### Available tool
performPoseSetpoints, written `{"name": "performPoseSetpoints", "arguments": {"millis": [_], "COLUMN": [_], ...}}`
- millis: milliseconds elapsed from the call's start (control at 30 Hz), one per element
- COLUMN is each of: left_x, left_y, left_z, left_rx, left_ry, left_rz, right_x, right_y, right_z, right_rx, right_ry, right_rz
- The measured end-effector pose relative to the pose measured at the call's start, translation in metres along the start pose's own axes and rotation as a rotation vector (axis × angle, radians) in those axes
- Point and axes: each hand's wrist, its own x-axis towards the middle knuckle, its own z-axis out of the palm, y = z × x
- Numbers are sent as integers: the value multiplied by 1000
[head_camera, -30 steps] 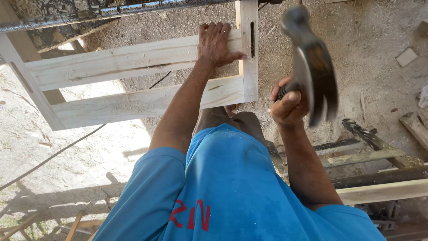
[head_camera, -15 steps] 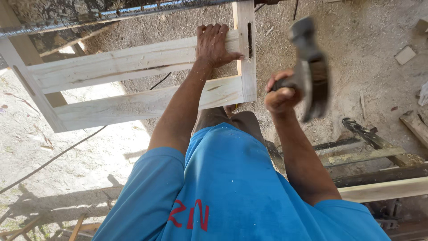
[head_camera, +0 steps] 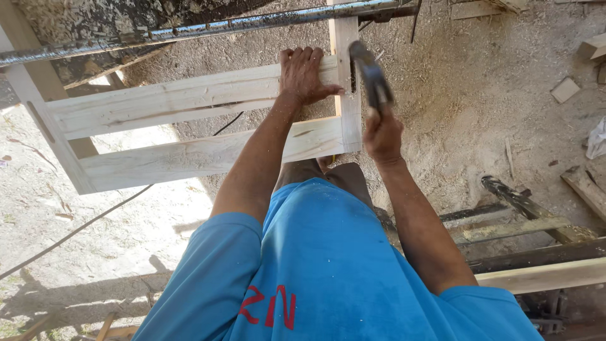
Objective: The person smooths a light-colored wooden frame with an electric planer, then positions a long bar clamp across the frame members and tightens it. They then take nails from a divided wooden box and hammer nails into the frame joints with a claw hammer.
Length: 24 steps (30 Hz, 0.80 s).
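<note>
A pale wooden frame (head_camera: 189, 95) of two long slats nailed between end posts stands in front of me. My left hand (head_camera: 304, 74) presses flat on the right end of the upper slat, fingers spread. My right hand (head_camera: 382, 134) grips the handle of a dark steel hammer (head_camera: 371, 77). The hammer's head is down against the right end post (head_camera: 347, 120), close beside my left fingertips. My blue shirt fills the lower middle of the view.
A dark metal pipe (head_camera: 189, 30) runs across the top behind the frame. Sawdust covers the ground, with wood offcuts (head_camera: 564, 89) at the right. Planks and dark bars (head_camera: 536, 252) lie at the lower right. A thin black cable (head_camera: 76, 230) crosses the ground at the left.
The hammer, raised high on the right a second ago, has swung down and left onto the frame's right post. My left hand has stayed on the upper slat.
</note>
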Motion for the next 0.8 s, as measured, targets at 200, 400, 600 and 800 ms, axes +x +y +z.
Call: {"name": "performPoseSetpoints", "arguments": {"millis": [200, 400, 600, 800], "left_x": [-5, -5, -9, 16], "left_y": [2, 5, 1, -21], "left_z": [-8, -11, -13, -23], "left_rx": [4, 30, -24, -233], "left_ry": [-16, -42, -33, 428], "left_rz": [0, -10, -7, 173], "right_x": [0, -1, -16, -3], "right_y": [8, 4, 23, -7], "right_z": [-8, 0, 19, 14], "right_rx": [-55, 198, -313, -349], "right_ry": [-111, 184, -281, -76], "right_rz": [297, -5, 516, 253]}}
